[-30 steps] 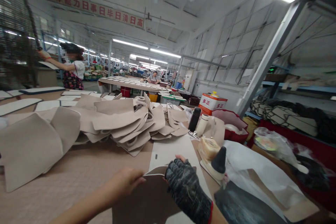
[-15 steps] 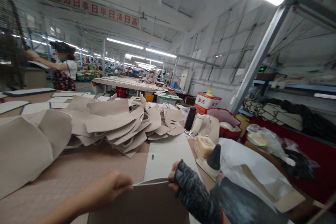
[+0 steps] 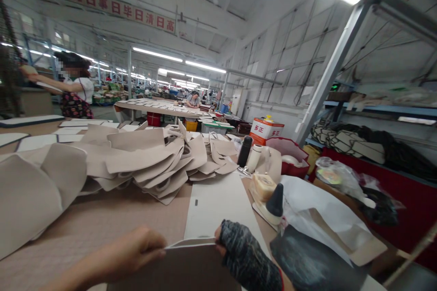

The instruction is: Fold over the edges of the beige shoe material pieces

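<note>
At the front edge of the table, my left hand (image 3: pixel 146 245) is bare and pinches the left top corner of a taupe leather-like panel (image 3: pixel 191 266). On the opposite corner, my right hand (image 3: pixel 244 254), in a dark grey fingerless glove, is closed on the same panel. Its upper edge is pale, and two layers stand slightly apart there. The lower part runs out of view. Behind it lies a flat whitish board (image 3: pixel 218 204) with a small dark slot. A heap of similar beige panels (image 3: pixel 143 163) spreads across the table beyond my hands.
Right of the board are a yellowish block (image 3: pixel 264 186), a dark cone-shaped piece (image 3: pixel 275 200), a black bottle (image 3: pixel 245 151) and a cream bottle (image 3: pixel 254 158). A dark sheet (image 3: pixel 303 254) lies near right. A co-worker (image 3: pixel 77 86) stands at far left.
My hands and the panel have shifted slightly lower in view, still gripping both corners. The whole scene has moved a little to the left as the camera turned.
</note>
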